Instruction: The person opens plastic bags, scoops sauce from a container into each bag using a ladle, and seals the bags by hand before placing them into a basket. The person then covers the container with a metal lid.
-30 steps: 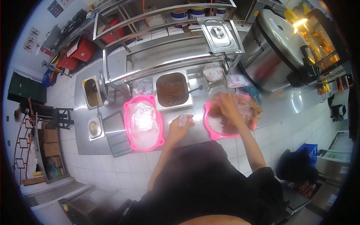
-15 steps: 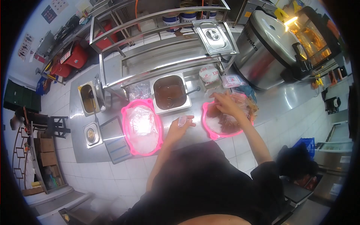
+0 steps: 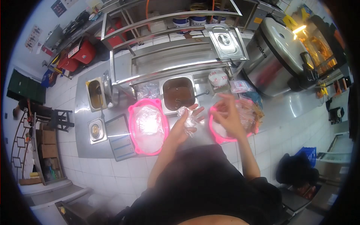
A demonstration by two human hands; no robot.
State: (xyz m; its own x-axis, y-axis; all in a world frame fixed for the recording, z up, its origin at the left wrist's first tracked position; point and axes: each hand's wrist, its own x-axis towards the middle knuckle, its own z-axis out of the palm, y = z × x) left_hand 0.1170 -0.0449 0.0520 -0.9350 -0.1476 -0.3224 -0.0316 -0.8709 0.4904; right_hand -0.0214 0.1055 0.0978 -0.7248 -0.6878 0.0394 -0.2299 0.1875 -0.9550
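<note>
My left hand [image 3: 181, 129] is raised in front of the steel pan, with a crumpled clear plastic bag [image 3: 189, 119] under its thumb and its other fingers apart. My right hand [image 3: 230, 116], smeared by motion, is over the right pink basket [image 3: 214, 132]; whether anything is in its fingers I cannot make out. Filled brown packets [image 3: 247, 116] lie in that basket. Between the baskets and farther back sits the steel pan [image 3: 164, 93] of brown liquid [image 3: 179, 92] with a ladle [image 3: 202, 93]. The left pink basket [image 3: 131, 129] contains clear plastic bags [image 3: 148, 125].
A white-wrapped roll [image 3: 218, 79] and a pink-white packet [image 3: 241, 86] stand behind the right basket. A large steel cooker [image 3: 275, 56] is at the right. Left are a grey tray [image 3: 119, 138], a lidded pan [image 3: 96, 131] and another pan [image 3: 96, 93]. A steel rack [image 3: 172, 75] spans the back.
The plastic bag at my left hand now shows larger and more spread out. My right hand has lifted from the packets and turned, its fingers pointing upward. The whole view has shifted slightly.
</note>
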